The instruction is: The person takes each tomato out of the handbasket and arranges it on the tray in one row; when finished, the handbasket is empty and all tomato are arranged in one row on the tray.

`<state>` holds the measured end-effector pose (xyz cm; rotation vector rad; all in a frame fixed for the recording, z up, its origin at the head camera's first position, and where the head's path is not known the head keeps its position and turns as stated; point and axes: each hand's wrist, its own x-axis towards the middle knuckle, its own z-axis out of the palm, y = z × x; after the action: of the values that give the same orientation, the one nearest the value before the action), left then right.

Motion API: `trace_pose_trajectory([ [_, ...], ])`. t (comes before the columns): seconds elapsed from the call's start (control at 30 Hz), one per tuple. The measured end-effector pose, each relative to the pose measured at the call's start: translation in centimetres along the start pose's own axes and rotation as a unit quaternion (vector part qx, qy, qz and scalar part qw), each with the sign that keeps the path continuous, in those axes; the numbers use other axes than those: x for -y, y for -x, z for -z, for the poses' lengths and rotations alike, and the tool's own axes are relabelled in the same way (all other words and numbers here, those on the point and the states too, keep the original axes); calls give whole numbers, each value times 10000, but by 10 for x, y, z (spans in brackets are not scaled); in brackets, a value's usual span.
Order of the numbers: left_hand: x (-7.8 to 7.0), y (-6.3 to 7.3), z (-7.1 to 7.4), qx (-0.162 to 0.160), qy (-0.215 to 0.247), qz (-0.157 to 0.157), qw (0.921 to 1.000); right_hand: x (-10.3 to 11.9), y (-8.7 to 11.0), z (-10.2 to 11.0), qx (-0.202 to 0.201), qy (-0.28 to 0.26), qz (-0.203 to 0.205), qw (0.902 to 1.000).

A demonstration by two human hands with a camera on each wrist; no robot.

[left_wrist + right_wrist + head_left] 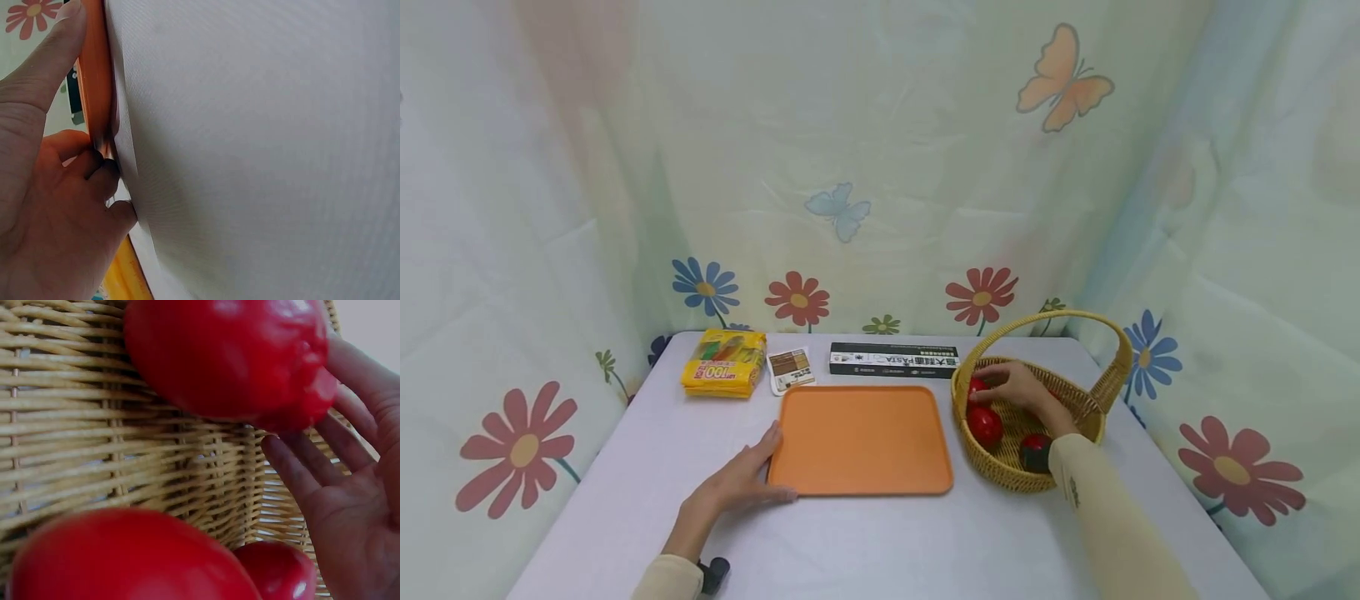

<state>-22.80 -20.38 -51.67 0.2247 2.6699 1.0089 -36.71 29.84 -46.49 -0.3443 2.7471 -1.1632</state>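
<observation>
My left hand grips the left end of an orange tray, thumb along the near edge and fingers at the left side. In the left wrist view, that thumb lies on the tray's rim, with several fingers bent beside it. Inside a wicker basket, my right hand holds a glossy red fruit, partly hidden by the fingers. Another red fruit lies just nearer. One more fruit is near the right wrist. The right wrist view shows large red fruits beside the extended fingers.
Behind the tray lie a yellow packet, a printed card and a long black box. The basket's tall handle arches over the right hand. Patterned curtains enclose the white table.
</observation>
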Motion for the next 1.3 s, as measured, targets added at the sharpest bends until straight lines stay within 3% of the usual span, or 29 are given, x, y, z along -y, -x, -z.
trace_pose_trajectory([
  [0.43, 1, -1, 0, 24, 10, -82, 10000, -2, -3, -2, 17, 36, -219, 9998],
  [0.73, 1, -2, 0, 62, 9, -90, 9999, -3, 6, 10, -283, -153, -254, 9992],
  [0.9, 3, -1, -1, 39, 9, -62, 10000, 1, 22, 22, -581, -396, -258, 9972],
  [1.03, 2, -1, -1, 40, 12, 2, 10000, 13, 43, 30, -772, -225, -27, 9968],
  [1.2, 1, 0, 1, 39, 13, 52, 10000, 36, 75, 34, -686, -81, 350, 9970],
  [1.3, 0, 1, 1, 31, 12, 74, 10000, 54, 92, 29, -509, -178, 775, 9955],
])
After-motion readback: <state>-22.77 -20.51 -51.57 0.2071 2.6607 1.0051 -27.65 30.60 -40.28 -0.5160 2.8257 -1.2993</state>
